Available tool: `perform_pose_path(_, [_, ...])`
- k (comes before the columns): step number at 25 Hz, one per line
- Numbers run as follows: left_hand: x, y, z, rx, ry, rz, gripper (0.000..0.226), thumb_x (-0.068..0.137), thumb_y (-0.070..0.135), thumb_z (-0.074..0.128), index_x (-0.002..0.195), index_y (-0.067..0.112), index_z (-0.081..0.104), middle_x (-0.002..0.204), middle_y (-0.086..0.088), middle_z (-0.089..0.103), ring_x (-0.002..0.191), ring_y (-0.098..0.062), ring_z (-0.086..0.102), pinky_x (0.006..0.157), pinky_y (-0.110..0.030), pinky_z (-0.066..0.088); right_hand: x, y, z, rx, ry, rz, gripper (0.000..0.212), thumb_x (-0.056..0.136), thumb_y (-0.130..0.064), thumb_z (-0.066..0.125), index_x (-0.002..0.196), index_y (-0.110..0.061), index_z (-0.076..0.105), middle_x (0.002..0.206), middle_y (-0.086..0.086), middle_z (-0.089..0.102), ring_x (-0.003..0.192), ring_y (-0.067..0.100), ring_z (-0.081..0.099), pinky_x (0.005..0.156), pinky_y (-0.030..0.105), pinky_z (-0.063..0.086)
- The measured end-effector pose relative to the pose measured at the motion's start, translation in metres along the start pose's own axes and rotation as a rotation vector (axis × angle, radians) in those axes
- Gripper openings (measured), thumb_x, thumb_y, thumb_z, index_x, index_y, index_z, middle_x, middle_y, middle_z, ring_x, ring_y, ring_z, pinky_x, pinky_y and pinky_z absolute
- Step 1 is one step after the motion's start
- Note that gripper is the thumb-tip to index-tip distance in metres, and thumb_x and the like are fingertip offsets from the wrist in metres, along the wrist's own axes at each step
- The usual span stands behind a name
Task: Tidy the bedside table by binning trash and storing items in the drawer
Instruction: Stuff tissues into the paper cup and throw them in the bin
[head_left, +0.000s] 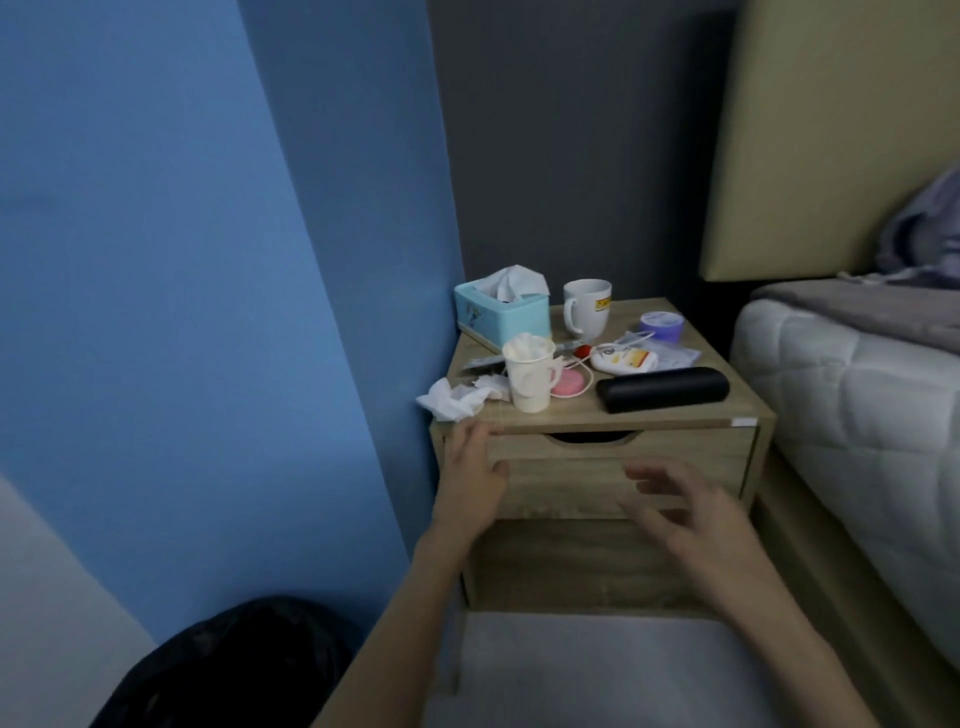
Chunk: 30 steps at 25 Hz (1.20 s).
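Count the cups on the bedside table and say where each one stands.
2. A white mug stands at the back beside the tissue box; a paper cup stuffed with tissue stands near the front left. None seems hidden.

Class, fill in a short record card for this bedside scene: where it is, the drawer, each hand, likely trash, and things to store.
place: bedside table between blue wall and bed
drawer: drawer shut
left hand: left hand open, on table's front left corner
right hand: right hand open, blurred, before drawer
trash: crumpled tissues, stuffed paper cup
to store: black case, lotion tube
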<state>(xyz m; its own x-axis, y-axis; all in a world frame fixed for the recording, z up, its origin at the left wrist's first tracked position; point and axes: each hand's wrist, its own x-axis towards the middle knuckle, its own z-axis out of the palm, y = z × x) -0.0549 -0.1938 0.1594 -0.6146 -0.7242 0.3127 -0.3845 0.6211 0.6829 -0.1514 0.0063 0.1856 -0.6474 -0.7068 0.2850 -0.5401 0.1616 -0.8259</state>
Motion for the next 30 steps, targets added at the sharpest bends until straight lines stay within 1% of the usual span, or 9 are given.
perform_pose_path(2, [0.02,-0.025,0.003,0.043,0.009,-0.064,0.049,0.084,0.002,0.054,0.132,0.009,0.045,0.151,-0.01,0.025,0.141,-0.025,0.024,0.109,-0.028,0.025,-0.006,0.01,-0.004,0.028,0.009,0.014,0.017,0.076,-0.026,0.069,0.088,-0.037,0.064,0.103,-0.005,0.065,0.097,0.009,0.061,0.081,0.016,0.047])
perform_pose_path(5, [0.053,-0.049,0.01,0.033,0.008,-0.1,0.048,0.089,0.01,0.053,0.136,0.008,0.042,0.154,-0.011,0.025,0.144,-0.027,0.019,0.115,-0.034,0.021,-0.017,0.027,0.0,0.01,0.013,0.081,0.028,0.068,-0.042,0.072,0.09,-0.049,0.057,0.097,-0.007,0.067,0.09,0.009,0.062,0.071,-0.001,0.041])
perform_pose_path(7, [0.066,-0.056,0.017,0.138,-0.105,-0.081,0.047,0.093,0.018,0.049,0.139,0.009,0.039,0.153,-0.01,0.028,0.144,-0.028,0.017,0.117,-0.037,0.017,-0.013,0.033,0.011,-0.054,0.012,0.076,0.026,0.072,-0.028,0.073,0.088,-0.044,0.061,0.103,-0.001,0.064,0.099,0.02,0.061,0.076,0.005,0.042])
perform_pose_path(10, [0.075,-0.056,0.025,0.291,-0.266,-0.043,0.052,0.094,0.023,0.045,0.144,0.014,0.031,0.157,-0.008,0.018,0.147,-0.026,0.009,0.119,-0.044,0.011,0.024,0.034,0.036,-0.256,0.002,-0.038,0.046,0.079,-0.019,0.068,0.122,-0.025,0.053,0.128,0.001,0.053,0.12,0.027,0.051,0.097,0.034,0.04])
perform_pose_path(12, [0.074,-0.051,0.026,0.287,-0.252,-0.034,0.053,0.093,0.024,0.047,0.144,0.017,0.031,0.159,-0.007,0.012,0.147,-0.025,0.008,0.119,-0.046,0.011,0.058,0.033,0.051,-0.35,-0.023,-0.058,0.059,0.082,-0.02,0.064,0.136,-0.019,0.04,0.146,0.001,0.038,0.131,0.024,0.04,0.106,0.036,0.034])
perform_pose_path(16, [0.066,-0.041,0.023,0.233,-0.122,0.024,0.049,0.088,0.014,0.051,0.136,0.018,0.041,0.158,-0.006,0.015,0.145,-0.024,0.016,0.117,-0.039,0.021,0.109,0.04,0.072,-0.471,-0.056,-0.039,0.067,0.084,-0.017,0.061,0.143,-0.012,0.028,0.154,0.007,0.023,0.143,0.023,0.015,0.114,0.036,0.02])
perform_pose_path(19, [0.054,-0.036,0.018,0.237,-0.054,0.062,0.046,0.081,0.005,0.052,0.126,0.013,0.05,0.151,-0.01,0.029,0.141,-0.025,0.024,0.114,-0.037,0.027,0.12,0.046,0.076,-0.503,-0.165,0.025,0.068,0.083,-0.018,0.062,0.141,-0.009,0.029,0.15,0.012,0.03,0.139,0.026,0.026,0.112,0.035,0.026])
perform_pose_path(23, [0.041,-0.031,-0.002,0.257,-0.084,-0.043,0.047,0.08,0.003,0.049,0.126,0.012,0.052,0.151,-0.007,0.033,0.141,-0.025,0.029,0.114,-0.041,0.029,0.11,0.022,0.062,-0.424,-0.183,0.077,0.068,0.082,-0.019,0.064,0.141,-0.014,0.03,0.148,0.008,0.035,0.135,0.024,0.035,0.11,0.036,0.033])
perform_pose_path(30, [0.0,0.094,-0.088,0.089,-0.19,-0.031,0.042,0.075,0.006,0.04,0.111,0.013,0.061,0.128,-0.004,0.054,0.12,-0.02,0.049,0.103,-0.032,0.042,0.075,-0.115,-0.038,-0.262,-0.254,0.128,0.06,0.082,-0.02,0.063,0.136,-0.018,0.038,0.135,0.006,0.052,0.12,0.024,0.051,0.1,0.029,0.041])
